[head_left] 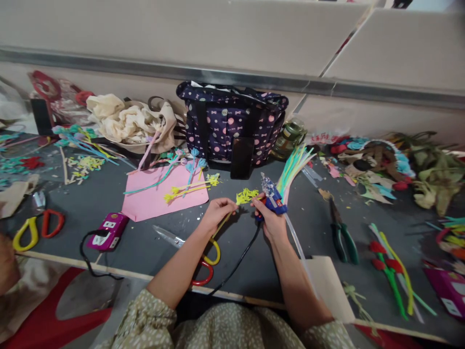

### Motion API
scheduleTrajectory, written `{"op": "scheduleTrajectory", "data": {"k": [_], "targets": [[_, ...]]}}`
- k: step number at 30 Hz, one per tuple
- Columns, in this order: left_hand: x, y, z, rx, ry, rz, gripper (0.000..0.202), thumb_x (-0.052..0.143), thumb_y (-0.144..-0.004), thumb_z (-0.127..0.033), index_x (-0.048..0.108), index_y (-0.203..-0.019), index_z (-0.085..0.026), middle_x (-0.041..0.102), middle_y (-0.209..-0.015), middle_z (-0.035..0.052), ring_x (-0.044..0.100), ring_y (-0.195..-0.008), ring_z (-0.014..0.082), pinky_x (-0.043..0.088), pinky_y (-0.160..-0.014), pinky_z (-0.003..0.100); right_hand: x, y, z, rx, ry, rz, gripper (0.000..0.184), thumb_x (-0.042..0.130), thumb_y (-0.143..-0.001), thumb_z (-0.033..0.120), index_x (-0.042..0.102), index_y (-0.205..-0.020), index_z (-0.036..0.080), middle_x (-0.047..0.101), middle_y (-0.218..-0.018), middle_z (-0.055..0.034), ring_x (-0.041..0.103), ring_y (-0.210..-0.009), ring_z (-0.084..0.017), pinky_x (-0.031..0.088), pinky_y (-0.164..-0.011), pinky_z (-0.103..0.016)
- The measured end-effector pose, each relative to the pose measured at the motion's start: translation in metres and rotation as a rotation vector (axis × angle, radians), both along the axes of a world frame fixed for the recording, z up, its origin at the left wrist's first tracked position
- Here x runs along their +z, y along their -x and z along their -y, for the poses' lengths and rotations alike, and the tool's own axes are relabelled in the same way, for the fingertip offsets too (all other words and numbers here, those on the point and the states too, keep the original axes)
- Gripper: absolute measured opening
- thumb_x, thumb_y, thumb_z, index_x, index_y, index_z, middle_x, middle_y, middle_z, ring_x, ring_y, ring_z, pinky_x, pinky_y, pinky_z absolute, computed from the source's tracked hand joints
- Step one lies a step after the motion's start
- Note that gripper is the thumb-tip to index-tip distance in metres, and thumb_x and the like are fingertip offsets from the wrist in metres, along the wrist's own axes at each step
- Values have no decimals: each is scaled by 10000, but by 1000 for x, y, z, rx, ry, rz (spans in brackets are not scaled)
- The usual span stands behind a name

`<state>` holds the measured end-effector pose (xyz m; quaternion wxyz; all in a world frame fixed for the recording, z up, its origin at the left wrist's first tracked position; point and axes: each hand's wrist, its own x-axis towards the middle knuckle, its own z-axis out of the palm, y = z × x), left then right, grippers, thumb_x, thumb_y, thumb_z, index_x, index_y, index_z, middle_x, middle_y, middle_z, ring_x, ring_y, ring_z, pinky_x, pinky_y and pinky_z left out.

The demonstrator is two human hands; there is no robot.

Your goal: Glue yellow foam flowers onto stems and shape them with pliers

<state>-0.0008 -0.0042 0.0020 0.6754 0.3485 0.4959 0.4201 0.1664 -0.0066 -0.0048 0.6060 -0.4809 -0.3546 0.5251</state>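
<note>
My left hand pinches the yellow stem of a pipe-cleaner flower at the middle of the table. Small yellow pieces cluster between my two hands, at the stem's upper end. My right hand is wrapped round a blue glue gun with a clear glue stick out of its back and a black cord. Its fingertips reach close to the yellow pieces. Scissors with yellow and red handles lie partly under my left forearm. Behind my right hand lies a bundle of pastel pipe cleaners.
Finished-looking pipe-cleaner flowers rest on a pink sheet. A purple power strip sits at left. Pliers and red flowers lie at right. A patterned bag and a phone stand at the back. Another person's hand shows far left.
</note>
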Motion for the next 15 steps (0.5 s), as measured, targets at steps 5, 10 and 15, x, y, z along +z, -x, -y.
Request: {"op": "scheduleTrajectory", "data": {"k": [5,10,15], "targets": [[-1,0,1,-11,-14,0,150,727,-632,-281,669,-639,-144,587,-540,-15,410,-425,53,300,-493,221,1,-1,2,52,20,-1,218,781,-692,343,659,-796,194,719,-825,-32,639,-637,-153,428,-457,-227],[-1,0,2,-9,-42,-26,161,723,-639,-290,670,-638,-138,589,-546,-7,418,-430,55,292,-484,219,0,-1,3,22,64,14,238,795,-667,328,661,-810,193,616,-678,40,495,-469,-75,393,-426,-210],[0,0,2,-5,-48,-21,174,728,-635,-298,668,-640,-135,590,-546,-1,426,-432,59,278,-470,217,-3,0,3,17,93,-8,240,807,-644,314,674,-805,197,608,-681,48,483,-468,-66,393,-429,-208]]}}
